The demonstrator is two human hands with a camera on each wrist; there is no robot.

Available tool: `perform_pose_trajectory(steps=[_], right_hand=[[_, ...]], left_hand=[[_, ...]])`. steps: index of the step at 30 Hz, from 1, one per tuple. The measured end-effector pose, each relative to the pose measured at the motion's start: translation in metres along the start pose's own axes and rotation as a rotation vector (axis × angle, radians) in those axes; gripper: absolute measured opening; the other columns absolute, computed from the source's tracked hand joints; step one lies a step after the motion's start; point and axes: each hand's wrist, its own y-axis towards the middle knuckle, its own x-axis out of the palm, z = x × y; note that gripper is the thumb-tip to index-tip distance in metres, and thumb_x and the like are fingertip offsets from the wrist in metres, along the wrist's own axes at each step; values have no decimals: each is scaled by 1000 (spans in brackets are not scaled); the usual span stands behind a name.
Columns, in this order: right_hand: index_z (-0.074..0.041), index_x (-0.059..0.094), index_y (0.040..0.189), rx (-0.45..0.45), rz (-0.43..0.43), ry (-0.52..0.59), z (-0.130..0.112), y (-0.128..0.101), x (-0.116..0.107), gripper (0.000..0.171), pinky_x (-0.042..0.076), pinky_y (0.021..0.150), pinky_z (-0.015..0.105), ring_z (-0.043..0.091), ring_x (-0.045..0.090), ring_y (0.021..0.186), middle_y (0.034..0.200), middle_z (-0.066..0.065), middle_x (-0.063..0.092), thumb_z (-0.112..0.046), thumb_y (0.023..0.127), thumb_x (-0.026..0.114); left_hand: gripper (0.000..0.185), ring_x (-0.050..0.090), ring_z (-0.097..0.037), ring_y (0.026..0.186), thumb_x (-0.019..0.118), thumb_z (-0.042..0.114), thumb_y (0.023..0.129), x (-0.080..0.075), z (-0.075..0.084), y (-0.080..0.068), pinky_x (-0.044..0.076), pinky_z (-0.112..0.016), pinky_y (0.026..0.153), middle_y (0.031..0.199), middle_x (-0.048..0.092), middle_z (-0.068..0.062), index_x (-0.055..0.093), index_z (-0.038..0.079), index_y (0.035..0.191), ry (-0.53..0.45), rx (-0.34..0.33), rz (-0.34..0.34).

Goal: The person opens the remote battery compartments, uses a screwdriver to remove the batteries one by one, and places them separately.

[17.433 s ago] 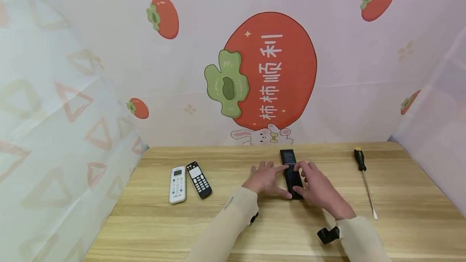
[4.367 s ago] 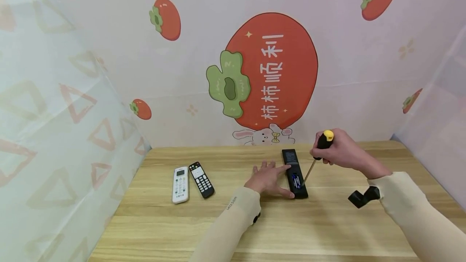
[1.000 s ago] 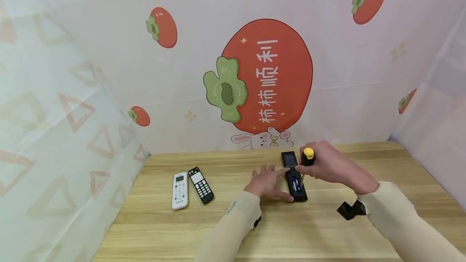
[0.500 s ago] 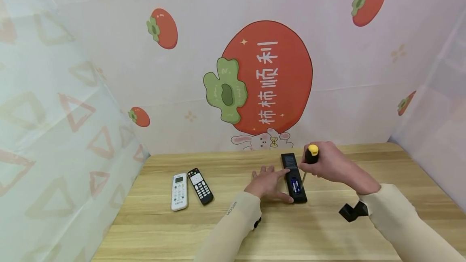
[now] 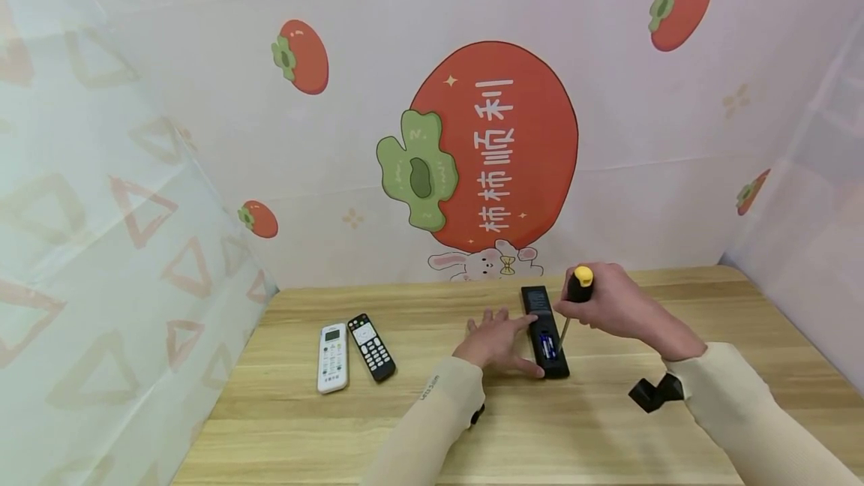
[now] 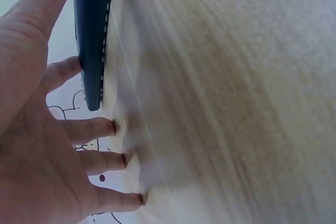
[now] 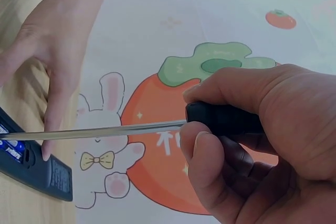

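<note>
A black remote control (image 5: 537,313) lies back side up on the table, its battery compartment uncovered, with blue batteries (image 5: 548,346) inside. My left hand (image 5: 496,340) spreads beside it with straight fingers. Thumb and index finger press on the remote's left side, while the other fingertips rest on the wood in the left wrist view. My right hand (image 5: 604,302) grips a screwdriver (image 7: 105,131) by its black handle with a yellow end. The steel shaft slants down, and its tip is at the batteries, on the right side of the compartment.
To the left on the wooden table (image 5: 283,433) lie a white remote control (image 5: 333,358) and a second black remote with white buttons (image 5: 371,346), side by side. A printed cloth (image 5: 607,208) with persimmons and a rabbit hangs behind the table.
Seventeen seconds ago the screwdriver lay on the right and both hands touched the remote; now the compartment is uncovered and my right hand holds the screwdriver. Over the last second its handle tilted slightly right.
</note>
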Motion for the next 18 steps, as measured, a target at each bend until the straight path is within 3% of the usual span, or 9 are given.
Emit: perform_pose_trajectory(steps=[18], right_hand=[[-10, 65, 79, 13, -52, 64, 3, 3, -4, 14, 55, 52, 34, 18, 61, 55, 66, 0, 62, -7, 86, 78]], left_hand=[[95, 21, -43, 151, 82, 64, 73, 1, 0, 1, 15, -69, 115, 163, 31, -10, 37, 47, 155, -7, 1, 4]])
